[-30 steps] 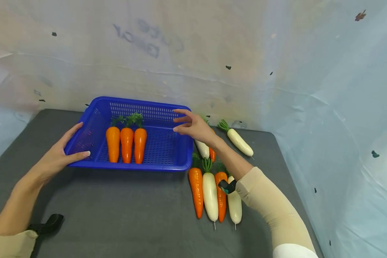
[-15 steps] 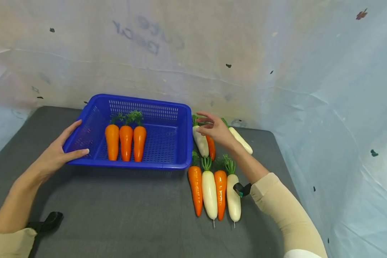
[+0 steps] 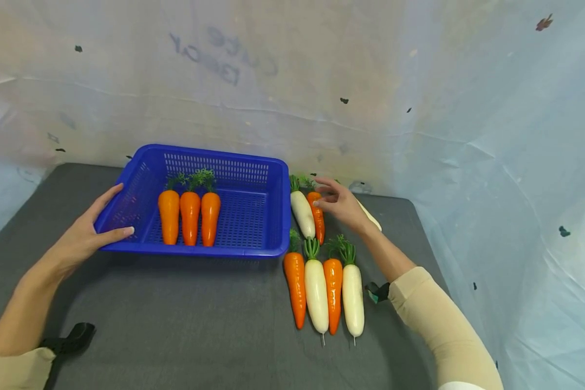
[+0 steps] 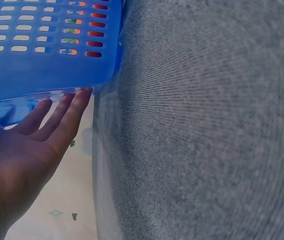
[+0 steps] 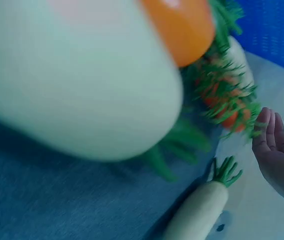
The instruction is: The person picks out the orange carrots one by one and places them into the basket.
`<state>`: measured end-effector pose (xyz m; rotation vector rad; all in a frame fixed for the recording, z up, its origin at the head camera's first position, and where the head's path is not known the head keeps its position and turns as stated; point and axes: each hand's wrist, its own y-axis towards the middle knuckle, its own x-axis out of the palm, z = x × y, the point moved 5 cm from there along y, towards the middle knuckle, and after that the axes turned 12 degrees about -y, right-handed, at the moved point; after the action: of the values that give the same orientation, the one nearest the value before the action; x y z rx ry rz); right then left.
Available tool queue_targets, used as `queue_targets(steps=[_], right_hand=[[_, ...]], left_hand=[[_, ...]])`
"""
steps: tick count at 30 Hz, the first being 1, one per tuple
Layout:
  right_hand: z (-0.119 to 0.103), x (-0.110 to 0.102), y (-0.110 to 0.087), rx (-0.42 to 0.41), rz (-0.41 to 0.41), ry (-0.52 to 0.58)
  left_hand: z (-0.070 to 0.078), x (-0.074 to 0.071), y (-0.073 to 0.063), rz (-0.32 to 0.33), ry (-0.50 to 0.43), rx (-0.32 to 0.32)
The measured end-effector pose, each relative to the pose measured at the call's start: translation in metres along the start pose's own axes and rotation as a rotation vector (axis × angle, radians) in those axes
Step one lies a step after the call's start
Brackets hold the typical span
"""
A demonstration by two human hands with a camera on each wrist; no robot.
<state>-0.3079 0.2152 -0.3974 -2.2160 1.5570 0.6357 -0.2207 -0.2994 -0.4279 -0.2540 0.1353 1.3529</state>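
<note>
A blue slotted plastic basket [image 3: 244, 252] holds three carrots [image 3: 190, 219] with green tops, side by side at its left. My left hand [image 3: 85, 235] grips the basket's left end, thumb over the near rim; in the left wrist view its fingers [image 4: 64, 117] touch the rim. To the right of the basket, my right hand [image 3: 343, 203] hovers with fingers bent and nothing between them, beside an orange carrot [image 3: 319, 219]. In the right wrist view that hand [image 5: 281, 155] is close to leafy carrot tops. A white radish [image 3: 302, 214] lies left of that carrot.
Nearer me, a row alternates carrot [image 3: 295, 287], white radish [image 3: 316, 295], carrot [image 3: 333, 295] and white radish [image 3: 353, 300]. Another white radish [image 5: 196, 212] lies behind the right hand. A pale plastic sheet [image 3: 297, 81] stands behind the dark grey table [image 3: 185, 319].
My right hand has moved right, away from above the basket's right end, to beside the carrot behind the row. The left hand and the basket stay in place.
</note>
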Motion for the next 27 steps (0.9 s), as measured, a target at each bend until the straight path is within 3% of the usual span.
queue_targets(steps=[10,18,27], right_hand=[[0.037,0.004,0.007,0.074,-0.012,-0.068],[0.052,0.007,0.010,0.159,-0.102,-0.135],[0.055,0.009,0.017,0.181,-0.216,-0.125]], left_hand=[[-0.002,-0.005,-0.002,0.007,0.018,-0.007],[-0.002,-0.001,-0.001,0.006,0.007,-0.001],[-0.003,0.000,0.001,0.003,-0.010,0.011]])
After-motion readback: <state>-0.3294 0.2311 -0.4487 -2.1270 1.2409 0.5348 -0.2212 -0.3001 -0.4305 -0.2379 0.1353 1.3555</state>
